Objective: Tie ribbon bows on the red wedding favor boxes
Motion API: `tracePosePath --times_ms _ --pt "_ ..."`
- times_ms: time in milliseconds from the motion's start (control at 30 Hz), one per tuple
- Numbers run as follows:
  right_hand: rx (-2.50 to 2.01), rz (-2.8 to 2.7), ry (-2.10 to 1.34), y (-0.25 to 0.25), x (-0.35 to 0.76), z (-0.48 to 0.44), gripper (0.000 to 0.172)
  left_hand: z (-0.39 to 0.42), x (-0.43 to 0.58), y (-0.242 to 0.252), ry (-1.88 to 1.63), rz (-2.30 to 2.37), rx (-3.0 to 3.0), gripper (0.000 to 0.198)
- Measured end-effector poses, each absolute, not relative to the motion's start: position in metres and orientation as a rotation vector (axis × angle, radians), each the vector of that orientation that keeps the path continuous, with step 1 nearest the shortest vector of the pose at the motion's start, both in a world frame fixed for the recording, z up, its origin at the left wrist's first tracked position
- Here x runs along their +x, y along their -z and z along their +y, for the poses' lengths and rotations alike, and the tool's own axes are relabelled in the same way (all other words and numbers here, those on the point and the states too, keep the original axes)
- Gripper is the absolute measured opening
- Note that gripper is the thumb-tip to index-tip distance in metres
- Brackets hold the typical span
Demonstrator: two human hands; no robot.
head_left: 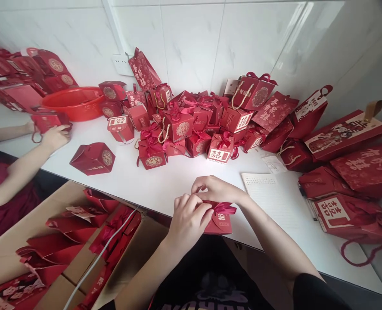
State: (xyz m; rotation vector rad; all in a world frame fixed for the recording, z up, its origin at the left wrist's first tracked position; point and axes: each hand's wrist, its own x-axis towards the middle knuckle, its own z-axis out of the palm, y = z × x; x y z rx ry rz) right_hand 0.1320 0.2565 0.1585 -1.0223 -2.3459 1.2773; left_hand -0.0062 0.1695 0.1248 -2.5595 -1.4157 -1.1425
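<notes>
Box [221,226] of red card with a dark red ribbon [226,208] sits at the near edge of the tabletop [129,185], lower centre of the frame, the left hand [191,215] and right hand [215,189] bent over it with curled, overlapping fingers, so I cannot tell whether either grips the ribbon. Beyond lie clustered gift boxes [181,129], with a lined notepad [268,200] to their lower right. At left, a co-worker's hands [57,137] hold a red carton [47,122] near an orange-red basin [71,105].

White table [126,185] bearing a red basket [77,113] far left, clustered gift boxes [152,156] far middle, lined notebook [268,200] right
</notes>
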Motion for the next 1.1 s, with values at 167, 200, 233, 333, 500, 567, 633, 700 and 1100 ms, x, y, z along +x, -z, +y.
tracePosePath --times_ms 167,200,233,333,500,567,633,700,1100 --pt "-1.055 -2.307 -1.395 -0.158 0.134 0.256 0.03 0.167 -0.006 -0.127 1.04 -1.411 -2.575 0.016" --pt "-1.065 -2.31 -1.412 -0.159 0.134 0.256 0.03 0.167 -0.006 -0.127 1.037 -1.395 -2.575 0.016" --pt "-1.066 -2.322 -1.432 -0.159 0.134 0.256 0.028 0.167 -0.006 -0.127 1.032 -1.382 -2.574 0.016" --pt "-1.066 -2.341 -1.501 -0.159 0.131 0.258 0.02 0.165 -0.005 -0.126 1.004 -1.36 -2.566 0.015" --pt "-1.041 -2.296 -1.569 -0.155 0.127 0.262 0.013 0.167 -0.005 -0.123 1.013 -1.366 -2.571 0.014" --pt "-1.029 -2.257 -1.577 -0.152 0.128 0.262 0.014 0.169 -0.006 -0.122 1.041 -1.384 -2.593 0.016" --pt "-1.028 -2.222 -1.567 -0.151 0.129 0.262 0.014 0.171 -0.007 -0.121 1.068 -1.393 -2.628 0.016" --pt "-1.043 -2.196 -1.536 -0.15 0.13 0.261 0.013 0.173 -0.007 -0.12 1.089 -1.392 -2.654 0.016" --pt "-1.156 -2.04 -1.288 -0.139 0.127 0.272 0.015 0.174 -0.005 -0.118 1.141 -1.448 -2.717 0.008"
